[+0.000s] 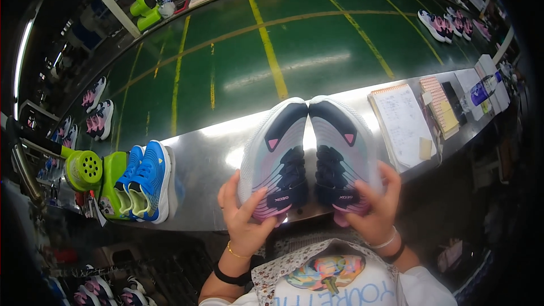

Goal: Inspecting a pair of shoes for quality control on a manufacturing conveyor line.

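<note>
Side by side in front of me are two sneakers, grey and navy with pink accents and white soles, their toes pointing away and almost touching. My left hand (pixel 245 215) grips the left sneaker (pixel 277 158) near its heel, thumb by the pink collar and fingers along the outer side. In the same way my right hand (pixel 377 207) holds the right sneaker (pixel 343 153) by its heel end. Both shoes are held over the near edge of the metal ledge (pixel 209 170). Their undersides are hidden.
A green conveyor belt (pixel 221 73) with yellow lines runs beyond the ledge, carrying more sneakers (pixel 101 119) at left and far right. Blue sneakers (pixel 148 178) stand by a green blower-like device (pixel 85 170). At right lie a notebook (pixel 399 119) and a bottle (pixel 484 89).
</note>
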Tool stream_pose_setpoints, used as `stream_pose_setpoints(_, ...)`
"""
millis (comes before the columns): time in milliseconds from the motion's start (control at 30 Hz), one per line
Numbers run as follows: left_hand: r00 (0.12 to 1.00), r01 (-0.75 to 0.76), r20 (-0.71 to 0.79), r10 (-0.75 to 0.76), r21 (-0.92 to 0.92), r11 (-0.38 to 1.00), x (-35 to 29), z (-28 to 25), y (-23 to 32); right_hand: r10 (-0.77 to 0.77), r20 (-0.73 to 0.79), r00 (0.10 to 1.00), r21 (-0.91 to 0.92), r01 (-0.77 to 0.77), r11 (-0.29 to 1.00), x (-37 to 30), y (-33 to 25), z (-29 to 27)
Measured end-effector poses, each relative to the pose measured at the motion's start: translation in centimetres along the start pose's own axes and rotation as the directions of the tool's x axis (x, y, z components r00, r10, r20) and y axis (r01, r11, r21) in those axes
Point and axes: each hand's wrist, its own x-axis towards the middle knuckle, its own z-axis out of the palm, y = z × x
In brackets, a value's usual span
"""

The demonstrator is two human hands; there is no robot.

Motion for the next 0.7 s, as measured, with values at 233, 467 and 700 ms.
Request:
stream_pose_setpoints(233,0.975,0.049,0.18,-0.133,0.412,0.91,2.3,0.3,1.3,0.133,-0.009,0.991,0.236,-0.128,0.963,-0.3,0.0,1.5)
stream_pose_setpoints(467,0.834,0.513,0.533,-0.141,-0.655,0.556,3.9,1.3,3.3,-0.139,0.177,0.974,0.297,0.082,0.951,0.9,-1.9,0.6)
stream_pose_setpoints(700,0.77,0.598,0.633,-0.077,-0.675,0.432,4.2,-0.8,1.9,-0.148,0.265,0.953,0.615,-0.049,0.787,0.7,-1.9,-0.1)
